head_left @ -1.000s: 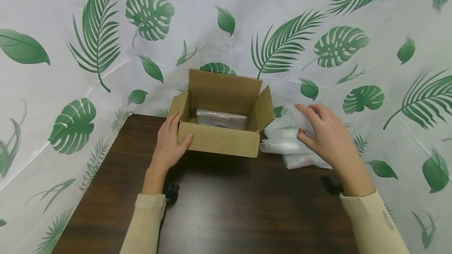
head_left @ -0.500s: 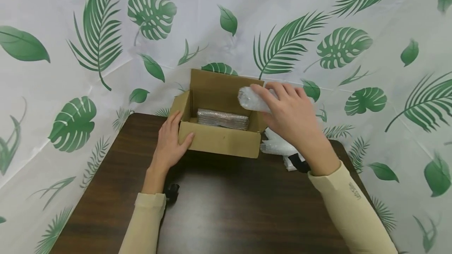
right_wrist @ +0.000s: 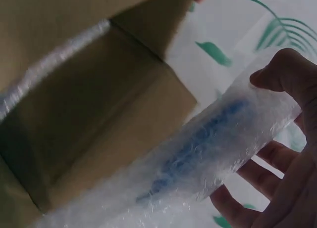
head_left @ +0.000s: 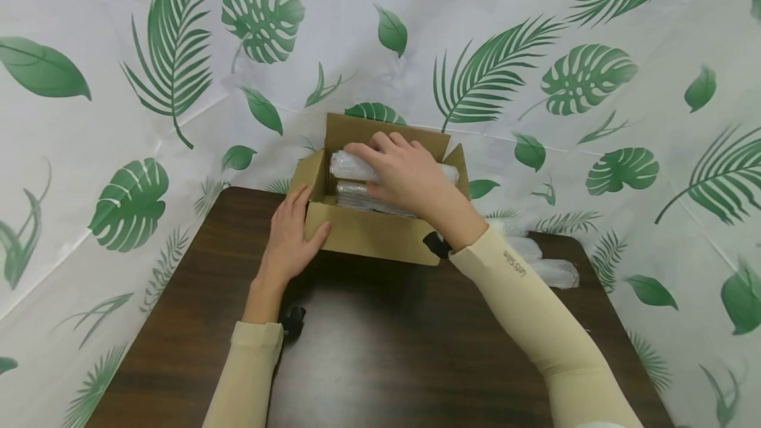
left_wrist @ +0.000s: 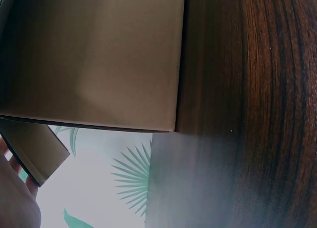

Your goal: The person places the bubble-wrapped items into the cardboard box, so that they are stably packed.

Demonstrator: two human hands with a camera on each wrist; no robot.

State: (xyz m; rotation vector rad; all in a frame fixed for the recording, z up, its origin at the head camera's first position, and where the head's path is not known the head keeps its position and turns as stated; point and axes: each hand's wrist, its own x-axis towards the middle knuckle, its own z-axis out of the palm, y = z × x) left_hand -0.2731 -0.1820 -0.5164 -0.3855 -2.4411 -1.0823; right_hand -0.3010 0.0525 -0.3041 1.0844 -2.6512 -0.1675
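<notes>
An open cardboard box [head_left: 371, 235] stands near the back of the table. My left hand [head_left: 288, 236] holds its left front corner, thumb on the front wall and fingers on the left flap; in the left wrist view that hand [left_wrist: 17, 198] shows only partly at the flap. My right hand [head_left: 410, 170] grips a bubble-wrapped roll [head_left: 351, 165] at the box's opening, towards its back wall. Something blue shows through the wrap of this roll [right_wrist: 198, 144] in the right wrist view. In the box lies another bubble-wrapped bundle [head_left: 357, 194], partly hidden by my right hand.
More bubble-wrapped rolls [head_left: 555, 273] lie on the dark wooden table [head_left: 380, 349] right of the box, partly hidden by my right sleeve. A white cloth with green leaves [head_left: 333, 25] hangs behind and around the table. The box flaps stand up.
My right hand has picked up a bubble-wrapped roll from the pile on the right and carried it left to the box's opening. The left hand has stayed at the box.
</notes>
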